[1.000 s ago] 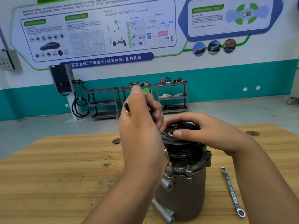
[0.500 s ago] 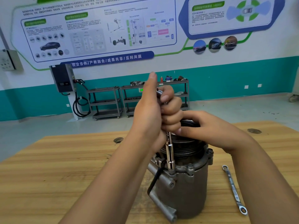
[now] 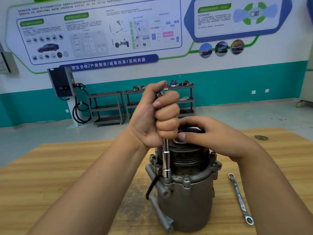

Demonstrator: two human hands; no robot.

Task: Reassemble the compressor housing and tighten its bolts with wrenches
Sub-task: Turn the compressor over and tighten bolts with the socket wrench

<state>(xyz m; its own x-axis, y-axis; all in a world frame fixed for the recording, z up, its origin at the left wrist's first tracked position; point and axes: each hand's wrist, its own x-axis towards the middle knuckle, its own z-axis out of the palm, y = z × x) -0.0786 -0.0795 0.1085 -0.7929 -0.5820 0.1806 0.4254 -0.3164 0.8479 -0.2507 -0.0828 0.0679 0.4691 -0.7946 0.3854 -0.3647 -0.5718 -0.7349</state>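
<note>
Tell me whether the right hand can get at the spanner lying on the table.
Probably yes: the right hand rests on the compressor top, and the spanner lies uncovered on that side.

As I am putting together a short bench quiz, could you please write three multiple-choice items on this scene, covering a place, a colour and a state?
1. Where does the ring spanner lie?
A. On the wooden table, right of the compressor.
B. On top of the pulley.
C. On the floor.

2. What colour is the lower wall band?
A. Red.
B. Teal.
C. Yellow.

3. What is the left hand doing?
A. Lying flat on the table.
B. Holding the ring spanner.
C. Gripping the socket wrench, held upright on the compressor.

Answers:
1 A: the spanner lies flat on the wood beside the compressor, with no hand on it.
2 B: the band below the white wall is teal.
3 C: its fingers curl round the wrench's upper end, and the shaft runs straight down.
</note>
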